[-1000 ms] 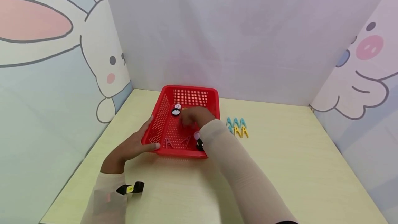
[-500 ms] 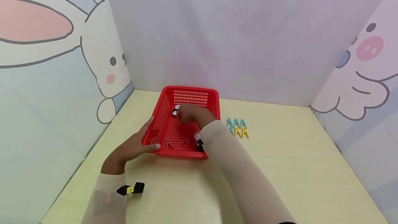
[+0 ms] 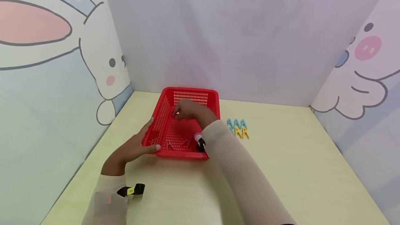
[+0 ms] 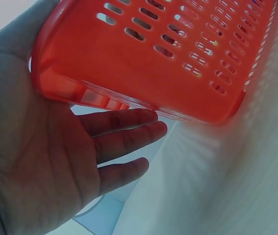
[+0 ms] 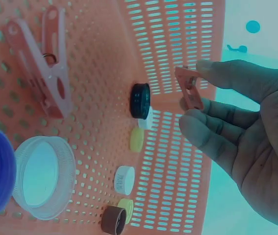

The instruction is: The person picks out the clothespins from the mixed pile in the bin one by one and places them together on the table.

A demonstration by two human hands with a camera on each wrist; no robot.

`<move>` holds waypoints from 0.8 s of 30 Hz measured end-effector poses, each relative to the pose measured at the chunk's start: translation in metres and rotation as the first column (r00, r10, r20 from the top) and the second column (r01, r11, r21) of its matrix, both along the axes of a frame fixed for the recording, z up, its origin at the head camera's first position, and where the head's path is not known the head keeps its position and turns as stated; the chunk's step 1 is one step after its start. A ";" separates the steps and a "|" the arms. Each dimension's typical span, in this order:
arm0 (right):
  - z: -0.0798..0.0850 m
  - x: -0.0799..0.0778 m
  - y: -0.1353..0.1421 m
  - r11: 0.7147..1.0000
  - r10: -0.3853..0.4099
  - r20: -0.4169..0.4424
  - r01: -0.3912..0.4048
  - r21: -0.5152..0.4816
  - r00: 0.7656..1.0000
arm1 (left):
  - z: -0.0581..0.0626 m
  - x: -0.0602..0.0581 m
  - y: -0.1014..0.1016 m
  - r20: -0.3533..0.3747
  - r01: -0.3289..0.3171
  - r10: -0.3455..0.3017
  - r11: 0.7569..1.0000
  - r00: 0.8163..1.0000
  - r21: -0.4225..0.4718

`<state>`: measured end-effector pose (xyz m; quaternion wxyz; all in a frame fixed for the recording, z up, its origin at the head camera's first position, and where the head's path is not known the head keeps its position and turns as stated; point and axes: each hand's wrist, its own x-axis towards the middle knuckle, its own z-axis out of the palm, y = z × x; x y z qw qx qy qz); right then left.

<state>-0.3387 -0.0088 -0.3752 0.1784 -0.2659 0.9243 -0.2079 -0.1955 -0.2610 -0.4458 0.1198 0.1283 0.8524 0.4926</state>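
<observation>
Red perforated plastic: head view, the basket (image 3: 184, 154) stands on a pale table (image 3: 297, 166). The left hand (image 3: 134, 146) rests at its near left corner, thumb over the rim; the right hand (image 3: 188, 109) is above the basket's far half, its contents hidden from this angle. Possible fault: the right sleeve (image 3: 240, 169) crosses the basket's right side, so a low swing could catch the rim, or disturb the blue clothespins (image 3: 236, 123) and yellow clothespins (image 3: 245, 133) set in rows just beside it.

Left wrist view: fingers (image 4: 129, 139) extended and slightly spread by the outer wall, not wrapped round it. Judgement: so light a hold may let the basket slide if knocked.

Right wrist view: thumb and fingertips pinch a spring clothespin (image 5: 190, 88), the gap only as wide as the clip. It is held up off the basket floor, near the slotted wall. Main risk: contact at the tips alone; uneven pressure may rotate the clip or flick it among the bottle caps (image 5: 124, 180). Appearance: small, tilted, spring visible mid-body. Reads salmon pink, but the colour cast tints the basket likewise; true shade uncertain. A similar loose clothespin (image 5: 43, 66) lies on the floor, near a clear cap (image 5: 45, 177).
</observation>
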 end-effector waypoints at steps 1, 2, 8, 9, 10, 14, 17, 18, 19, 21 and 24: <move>0.001 0.000 0.000 1.000 0.006 -0.011 -0.006 -0.011 1.000 | 0.000 0.000 0.000 -0.002 0.003 -0.003 1.000 1.000 0.005; 0.002 0.001 0.000 1.000 0.013 -0.029 -0.013 -0.014 1.000 | 0.000 0.001 -0.001 -0.002 0.005 -0.004 1.000 1.000 0.008; 0.013 0.005 -0.002 0.999 0.021 -0.163 -0.026 -0.027 0.986 | 0.001 0.002 -0.002 -0.006 0.015 -0.015 1.000 1.000 0.020; 0.015 0.006 -0.002 0.999 0.014 -0.188 -0.022 -0.036 0.982 | 0.001 0.002 -0.001 -0.005 0.011 -0.011 1.000 1.000 0.020; 0.017 0.007 -0.002 0.999 0.001 -0.206 -0.012 -0.051 0.979 | 0.001 0.002 -0.001 -0.004 0.014 -0.014 1.000 1.000 0.020; 0.021 0.012 -0.003 0.995 -0.027 -0.271 0.001 -0.098 0.962 | 0.001 0.001 -0.001 -0.006 0.013 -0.013 1.000 1.000 0.015; 0.023 0.016 -0.003 0.990 -0.062 -0.280 0.024 -0.139 0.958 | 0.000 0.000 -0.001 -0.001 0.007 -0.007 1.000 1.000 0.005; 0.024 0.017 -0.003 0.988 -0.075 -0.281 0.033 -0.151 0.957 | 0.000 0.000 -0.001 -0.001 0.012 -0.012 1.000 1.000 0.003; 0.025 0.018 -0.004 0.986 -0.084 -0.280 0.041 -0.159 0.956 | 0.000 0.000 -0.001 0.001 0.007 -0.007 1.000 1.000 0.000; 0.029 0.020 -0.003 0.982 -0.110 -0.276 0.061 -0.181 0.955 | 0.000 0.000 0.000 0.004 0.008 -0.008 1.000 1.000 0.000; 0.037 0.023 -0.002 0.970 -0.151 -0.288 0.087 -0.226 0.946 | 0.002 -0.001 0.001 0.008 0.009 -0.009 1.000 1.000 0.003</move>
